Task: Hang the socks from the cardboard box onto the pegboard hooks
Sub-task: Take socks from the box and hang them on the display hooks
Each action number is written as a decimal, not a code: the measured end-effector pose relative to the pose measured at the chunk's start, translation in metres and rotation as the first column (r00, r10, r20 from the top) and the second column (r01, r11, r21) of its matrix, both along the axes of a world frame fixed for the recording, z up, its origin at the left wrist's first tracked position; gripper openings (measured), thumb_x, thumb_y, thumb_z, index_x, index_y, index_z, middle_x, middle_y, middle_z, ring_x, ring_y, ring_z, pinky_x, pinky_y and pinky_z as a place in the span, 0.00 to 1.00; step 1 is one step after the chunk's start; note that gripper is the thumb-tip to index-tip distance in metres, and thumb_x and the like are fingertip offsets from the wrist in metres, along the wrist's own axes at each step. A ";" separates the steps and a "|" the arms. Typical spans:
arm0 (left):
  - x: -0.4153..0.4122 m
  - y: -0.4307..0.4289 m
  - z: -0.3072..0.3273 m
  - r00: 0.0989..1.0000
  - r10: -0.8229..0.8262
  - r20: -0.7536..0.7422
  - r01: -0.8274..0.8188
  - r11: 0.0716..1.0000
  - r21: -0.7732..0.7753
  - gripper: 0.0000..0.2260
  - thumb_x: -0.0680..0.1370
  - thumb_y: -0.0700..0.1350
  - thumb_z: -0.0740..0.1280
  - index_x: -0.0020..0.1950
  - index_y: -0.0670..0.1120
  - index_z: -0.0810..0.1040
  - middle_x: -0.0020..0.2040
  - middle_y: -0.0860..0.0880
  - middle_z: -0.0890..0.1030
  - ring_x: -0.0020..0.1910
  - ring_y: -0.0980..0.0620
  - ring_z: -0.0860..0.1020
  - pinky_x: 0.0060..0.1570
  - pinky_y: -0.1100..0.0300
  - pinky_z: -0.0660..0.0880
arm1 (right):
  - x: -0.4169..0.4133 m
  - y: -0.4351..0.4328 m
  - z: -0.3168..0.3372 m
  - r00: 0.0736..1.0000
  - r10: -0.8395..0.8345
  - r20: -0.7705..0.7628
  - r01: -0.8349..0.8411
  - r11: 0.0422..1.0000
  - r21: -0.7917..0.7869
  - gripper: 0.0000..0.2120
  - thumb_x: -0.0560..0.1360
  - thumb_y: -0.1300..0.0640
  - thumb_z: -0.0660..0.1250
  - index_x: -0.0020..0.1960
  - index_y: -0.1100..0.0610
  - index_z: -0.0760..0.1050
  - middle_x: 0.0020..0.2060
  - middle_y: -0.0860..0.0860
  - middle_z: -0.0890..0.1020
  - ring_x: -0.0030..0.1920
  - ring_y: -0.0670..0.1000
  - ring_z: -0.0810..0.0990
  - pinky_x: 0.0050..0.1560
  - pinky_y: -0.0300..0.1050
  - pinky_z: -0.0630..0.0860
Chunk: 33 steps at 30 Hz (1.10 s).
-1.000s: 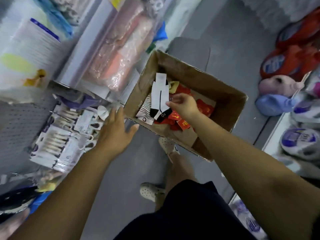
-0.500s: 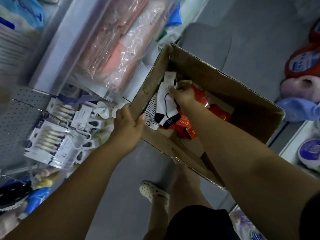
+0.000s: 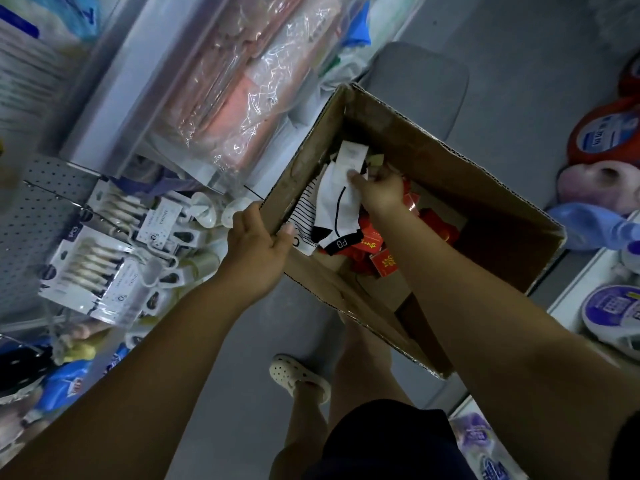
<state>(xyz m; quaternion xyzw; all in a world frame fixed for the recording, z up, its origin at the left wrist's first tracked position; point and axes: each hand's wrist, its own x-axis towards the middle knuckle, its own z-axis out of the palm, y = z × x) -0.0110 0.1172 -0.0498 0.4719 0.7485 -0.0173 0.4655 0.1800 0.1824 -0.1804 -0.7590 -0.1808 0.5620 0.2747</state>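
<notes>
— Brown cardboard box (image 3: pixel 450 161) emptied yet?
— No. My right hand (image 3: pixel 379 192) fingers pinch a white, black-trimmed sock (image 3: pixel 337 206) inside it; left hand (image 3: pixel 256 244) grips its rim. Red socks (image 3: pixel 372 242) left; none yet on grey pegboard (image 3: pixel 38 209).

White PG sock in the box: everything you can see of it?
The white sock looks like soft knit, with a thin black line along it, a black corner patch and a black band lettered PG at its near end; a white paper tag sits at its far end. It lies slanted in the cardboard box by the left wall, over a striped sock and red packets. The right hand pinches it near the tag.
</notes>
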 end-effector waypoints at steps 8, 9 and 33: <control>0.029 -0.038 0.055 0.979 0.177 0.099 -0.200 0.921 0.334 0.23 0.82 0.51 0.65 0.76 0.47 0.67 0.72 0.53 0.68 0.71 0.57 0.66 0.65 0.68 0.62 | 0.042 -0.092 0.106 0.964 0.121 -0.239 -0.097 0.989 0.110 0.09 0.78 0.57 0.71 0.58 0.56 0.77 0.57 0.54 0.85 0.58 0.54 0.85 0.61 0.60 0.80; 0.034 -0.044 0.065 0.969 0.182 0.168 -0.225 0.929 0.293 0.21 0.82 0.52 0.65 0.75 0.50 0.69 0.68 0.58 0.70 0.67 0.64 0.68 0.61 0.72 0.64 | 0.046 -0.099 0.123 0.950 0.144 -0.278 -0.112 0.985 0.128 0.10 0.79 0.58 0.69 0.60 0.56 0.76 0.58 0.55 0.85 0.59 0.55 0.84 0.62 0.60 0.79; 0.002 -0.095 0.213 0.638 0.436 0.635 -0.741 0.574 0.350 0.10 0.85 0.50 0.60 0.55 0.46 0.78 0.49 0.49 0.87 0.49 0.46 0.86 0.44 0.55 0.83 | 0.028 -0.116 0.324 0.745 0.663 0.069 -0.610 0.636 0.473 0.08 0.82 0.57 0.66 0.61 0.54 0.76 0.58 0.45 0.85 0.57 0.44 0.83 0.57 0.48 0.82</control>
